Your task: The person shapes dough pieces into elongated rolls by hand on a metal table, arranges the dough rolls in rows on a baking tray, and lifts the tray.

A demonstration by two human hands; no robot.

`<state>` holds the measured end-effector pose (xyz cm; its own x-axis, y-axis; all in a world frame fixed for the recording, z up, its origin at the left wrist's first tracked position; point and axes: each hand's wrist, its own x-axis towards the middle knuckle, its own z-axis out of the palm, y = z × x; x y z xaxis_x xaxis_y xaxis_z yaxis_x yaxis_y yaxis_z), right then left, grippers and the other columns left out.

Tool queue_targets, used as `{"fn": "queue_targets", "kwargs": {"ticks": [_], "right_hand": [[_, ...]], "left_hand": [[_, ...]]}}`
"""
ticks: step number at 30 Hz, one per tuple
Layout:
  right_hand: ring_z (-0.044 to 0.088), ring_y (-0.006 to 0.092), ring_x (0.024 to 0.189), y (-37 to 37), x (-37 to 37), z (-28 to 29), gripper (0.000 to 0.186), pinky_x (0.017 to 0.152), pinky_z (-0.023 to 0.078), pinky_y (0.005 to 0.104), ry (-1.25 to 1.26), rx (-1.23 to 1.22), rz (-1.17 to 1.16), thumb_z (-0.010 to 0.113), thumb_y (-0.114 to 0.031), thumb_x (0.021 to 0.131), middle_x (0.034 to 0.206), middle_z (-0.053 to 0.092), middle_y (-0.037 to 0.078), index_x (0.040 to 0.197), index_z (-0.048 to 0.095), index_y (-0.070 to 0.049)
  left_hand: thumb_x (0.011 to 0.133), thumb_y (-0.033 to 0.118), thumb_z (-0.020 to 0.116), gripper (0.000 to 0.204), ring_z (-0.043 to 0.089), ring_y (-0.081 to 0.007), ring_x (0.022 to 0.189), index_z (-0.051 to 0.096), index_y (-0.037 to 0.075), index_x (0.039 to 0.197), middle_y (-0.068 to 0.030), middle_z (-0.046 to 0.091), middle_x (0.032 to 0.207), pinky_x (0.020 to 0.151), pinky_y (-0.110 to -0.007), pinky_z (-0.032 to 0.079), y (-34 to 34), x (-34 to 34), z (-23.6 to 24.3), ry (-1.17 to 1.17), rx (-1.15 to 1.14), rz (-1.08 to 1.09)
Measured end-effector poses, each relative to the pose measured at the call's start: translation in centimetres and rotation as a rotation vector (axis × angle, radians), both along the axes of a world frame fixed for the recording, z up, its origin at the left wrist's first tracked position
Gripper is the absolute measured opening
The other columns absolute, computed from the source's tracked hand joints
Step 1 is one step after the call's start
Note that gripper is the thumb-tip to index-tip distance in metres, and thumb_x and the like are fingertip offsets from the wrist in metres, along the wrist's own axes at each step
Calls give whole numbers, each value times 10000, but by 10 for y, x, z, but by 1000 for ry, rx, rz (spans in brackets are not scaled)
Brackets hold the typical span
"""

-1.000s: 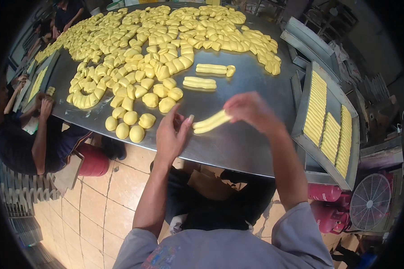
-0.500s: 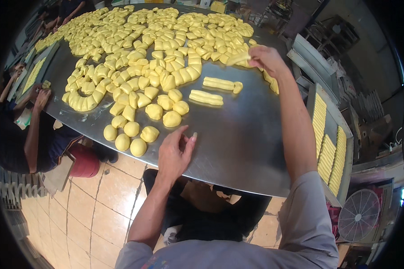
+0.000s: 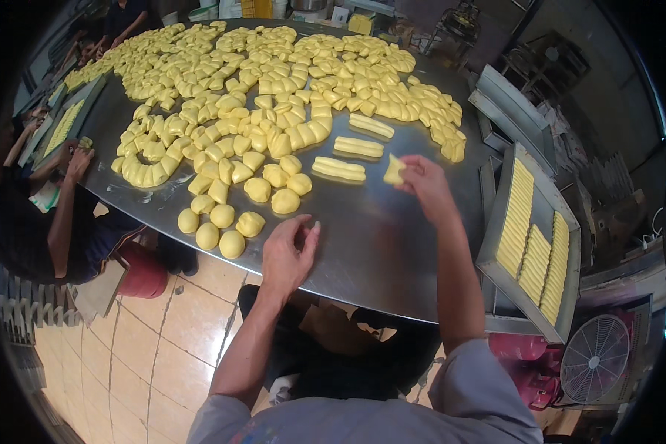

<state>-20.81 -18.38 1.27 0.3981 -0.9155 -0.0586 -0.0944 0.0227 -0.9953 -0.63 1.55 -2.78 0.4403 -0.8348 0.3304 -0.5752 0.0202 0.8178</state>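
My right hand (image 3: pixel 424 185) pinches a small piece of yellow dough (image 3: pixel 394 171) just above the metal table. Left of it lie three grooved dough strips, spaced one behind another: the far strip (image 3: pixel 371 126), the middle strip (image 3: pixel 358 146) and the near strip (image 3: pixel 338 169). By the table's near edge, my left hand (image 3: pixel 288 253) rests with thumb and fingers apart, holding nothing. Several smooth round dough balls (image 3: pixel 231 244) sit to its left, and rougher dough lumps (image 3: pixel 286 201) lie just beyond it.
Cut dough pieces (image 3: pixel 222 81) cover the far side of the steel table (image 3: pixel 377 244). A metal tray (image 3: pixel 488 259) with rows of ridged dough strips (image 3: pixel 516 214) stands at the right, above a fan (image 3: pixel 595 361). At the left, another person's hand (image 3: pixel 79 161) works near a second tray.
My right hand has come nearer; the strip it held now lies behind the other two. The small dough piece from the middle strip's end is in its fingers. My left hand barely moved.
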Motion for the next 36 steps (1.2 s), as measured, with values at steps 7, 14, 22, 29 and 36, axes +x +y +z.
{"fn": "queue_targets", "kwargs": {"ticks": [7, 14, 22, 29, 36], "right_hand": [[599, 152, 931, 121, -8, 11, 325, 798, 516, 281, -146, -72, -15, 627, 7, 807, 1064, 592, 108, 1123, 551, 9], [569, 164, 1055, 149, -12, 12, 342, 867, 485, 273, -166, -376, -56, 649, -18, 821, 1143, 594, 130, 1142, 555, 53], [611, 119, 929, 142, -12, 25, 276, 781, 505, 245, -61, -124, 12, 626, -35, 848, 1025, 643, 101, 1101, 578, 66], [604, 129, 810, 58, 4, 90, 163, 728, 534, 254, -518, -278, -323, 622, -42, 851, 927, 603, 66, 992, 563, 18], [616, 315, 894, -105, -16, -29, 216, 818, 496, 387, 710, -454, -509, 634, -89, 817, 971, 605, 203, 1007, 605, 10]], "left_hand": [[918, 233, 587, 287, 632, -171, 778, 642, -31, 1017, -92, 667, 828, 719, -308, 510, 3, -36, 6, 459, -59, -86], [962, 267, 519, 422, 630, -164, 928, 467, -20, 1267, -101, 612, 1122, 787, -267, 504, -3, -66, 48, 1434, 61, -409], [936, 262, 573, 445, 600, -137, 993, 487, -34, 1257, -125, 622, 1145, 822, -243, 483, 1, -72, 60, 737, 80, -221], [988, 378, 414, 522, 542, -192, 1102, 429, -23, 1323, -162, 593, 1177, 956, -304, 402, 1, -31, 36, 580, 3, -184], [904, 199, 602, 311, 597, -147, 762, 601, -31, 1113, -113, 637, 845, 705, -280, 482, -3, -32, -4, 132, -1, -99]]}}
